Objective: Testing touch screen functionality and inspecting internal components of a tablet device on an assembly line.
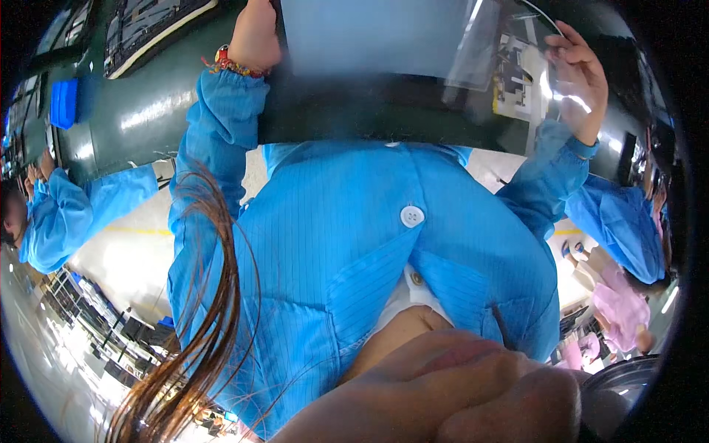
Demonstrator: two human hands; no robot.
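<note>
A smooth pale blue-grey rectangular panel (369, 37) lies in front of me at the top of the view, its far side cut off. My left hand (255, 37) is at the panel's left edge, with its fingers hidden or out of the picture. On the right, my right hand (581, 77) has bent fingers on the edge of a clear, shiny plastic film (473, 48). This film stretches from over the panel's right part to that hand. Beneath the film is a flat white-and-yellow piece with black shapes (513, 77).
The dark green worktop (140, 111) holds a blue bin (64, 103) and a black tray-like frame (151, 29) at the left. Co-workers in blue sleeves (63, 221) sit along both sides. Behind are a person in pink (620, 306) and cluttered shelving (111, 332).
</note>
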